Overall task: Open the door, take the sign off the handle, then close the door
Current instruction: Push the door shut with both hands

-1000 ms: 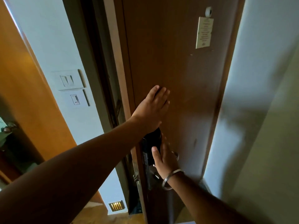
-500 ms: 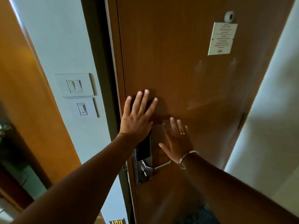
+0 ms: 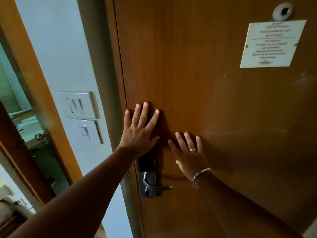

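The brown wooden door (image 3: 214, 103) fills the view and sits flush in its frame. My left hand (image 3: 139, 130) lies flat on it with fingers spread, just above the black lock plate. My right hand (image 3: 188, 154), with a ring and a bracelet, is flat on the door a little lower and to the right. The metal lever handle (image 3: 154, 185) below both hands is horizontal and bare; no sign hangs on it. Neither hand holds anything.
A white printed notice (image 3: 272, 44) is fixed to the door under the peephole (image 3: 282, 13). Two light switch plates (image 3: 80, 117) sit on the white wall to the left. Further left a second wooden door with a round knob (image 3: 41, 135) stands ajar.
The door has swung from ajar to flush with its frame. My right hand left the handle and went flat on the door; my left hand stayed pressed near the door's edge.
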Motion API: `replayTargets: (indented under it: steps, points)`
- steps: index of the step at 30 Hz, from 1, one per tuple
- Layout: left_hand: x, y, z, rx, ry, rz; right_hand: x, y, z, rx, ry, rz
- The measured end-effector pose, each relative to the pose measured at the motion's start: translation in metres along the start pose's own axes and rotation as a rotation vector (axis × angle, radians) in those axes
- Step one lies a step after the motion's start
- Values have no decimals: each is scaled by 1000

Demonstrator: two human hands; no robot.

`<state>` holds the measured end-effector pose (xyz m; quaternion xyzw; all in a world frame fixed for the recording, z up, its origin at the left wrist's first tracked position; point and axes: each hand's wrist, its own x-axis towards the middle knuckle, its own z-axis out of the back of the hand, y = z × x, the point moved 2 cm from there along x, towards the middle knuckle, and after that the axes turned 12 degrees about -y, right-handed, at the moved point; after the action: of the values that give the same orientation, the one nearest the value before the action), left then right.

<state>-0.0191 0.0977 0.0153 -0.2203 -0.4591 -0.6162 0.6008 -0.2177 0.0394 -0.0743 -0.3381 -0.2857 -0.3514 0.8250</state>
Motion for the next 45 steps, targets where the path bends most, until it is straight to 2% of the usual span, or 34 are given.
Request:
replayTargets:
  steps: [7,19,25,36,41,45]
  points:
    - [22,0,-39,-20,90,42,19,-12,-42,-38,-63,31]
    - [48,-2,-87,-195,205,126,46,-16,-65,-151,-85,-52]
    - [56,4,-109,-210,161,108,57,-14,-76,-164,-142,-99]
    - [58,10,-115,-261,137,75,56,-23,-94,-83,-18,-88]
    - [60,14,-126,-217,79,34,56,-30,-107,-109,-42,-48]
    - [64,16,-139,-231,100,23,56,-32,-114,-115,-66,-34]
